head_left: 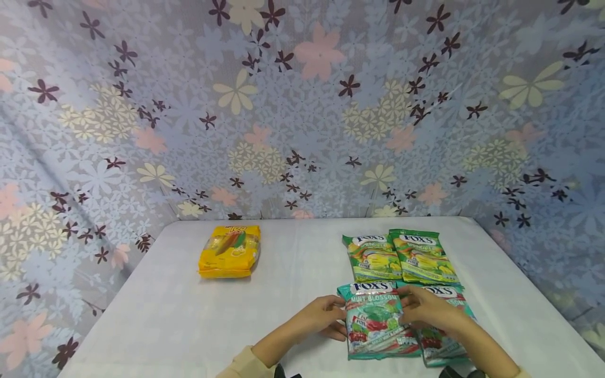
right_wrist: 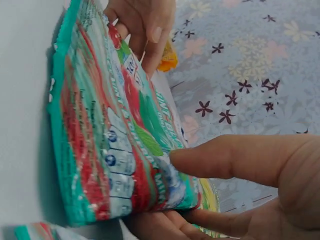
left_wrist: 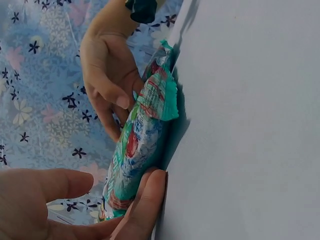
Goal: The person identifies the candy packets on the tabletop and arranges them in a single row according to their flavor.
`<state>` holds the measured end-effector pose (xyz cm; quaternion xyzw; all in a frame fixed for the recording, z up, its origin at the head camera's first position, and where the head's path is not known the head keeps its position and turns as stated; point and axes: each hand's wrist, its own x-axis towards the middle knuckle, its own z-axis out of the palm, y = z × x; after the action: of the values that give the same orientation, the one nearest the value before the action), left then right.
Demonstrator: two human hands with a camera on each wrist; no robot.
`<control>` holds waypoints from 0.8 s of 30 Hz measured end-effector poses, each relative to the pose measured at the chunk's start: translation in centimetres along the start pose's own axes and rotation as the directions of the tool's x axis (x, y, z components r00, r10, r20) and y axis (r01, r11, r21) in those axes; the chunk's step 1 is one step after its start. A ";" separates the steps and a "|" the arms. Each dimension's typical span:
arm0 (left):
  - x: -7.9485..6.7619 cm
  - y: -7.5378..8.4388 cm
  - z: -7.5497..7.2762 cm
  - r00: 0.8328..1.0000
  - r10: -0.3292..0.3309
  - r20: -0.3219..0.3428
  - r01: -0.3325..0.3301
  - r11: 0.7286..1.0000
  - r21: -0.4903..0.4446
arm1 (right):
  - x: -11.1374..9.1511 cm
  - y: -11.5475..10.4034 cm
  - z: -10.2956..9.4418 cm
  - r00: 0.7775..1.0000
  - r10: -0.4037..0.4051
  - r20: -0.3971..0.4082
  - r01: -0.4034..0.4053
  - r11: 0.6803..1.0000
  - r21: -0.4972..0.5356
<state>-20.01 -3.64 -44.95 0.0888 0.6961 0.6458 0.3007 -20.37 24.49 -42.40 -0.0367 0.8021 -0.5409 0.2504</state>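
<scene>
A teal Fox's Mint Blossom candy bag (head_left: 378,321) lies at the near edge of the white table (head_left: 189,315). My left hand (head_left: 336,316) grips its left edge, with one finger (left_wrist: 145,200) curled under the bag (left_wrist: 140,135). From the other side my right hand (head_left: 410,311) pinches its right edge, one finger (right_wrist: 225,156) on top of the bag (right_wrist: 115,140) and the others beneath. A second teal bag (head_left: 446,344) lies partly under my right forearm.
Two green Fox's bags (head_left: 375,257) (head_left: 425,256) lie side by side just behind the teal ones. A yellow snack packet (head_left: 230,252) sits at the far left of the table. A flowered cloth (head_left: 302,105) hangs behind and to both sides.
</scene>
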 end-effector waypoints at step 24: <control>0.5 0.8 -2.5 0.943 0.236 -0.233 -0.194 0.963 0.190 | 3.3 -0.9 2.6 0.990 -0.114 -0.085 0.135 0.938 0.320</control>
<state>-21.94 -5.39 -44.36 0.1055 0.7658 0.6213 0.1285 -22.25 20.81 -43.52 -0.0279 0.7059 -0.6812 0.1920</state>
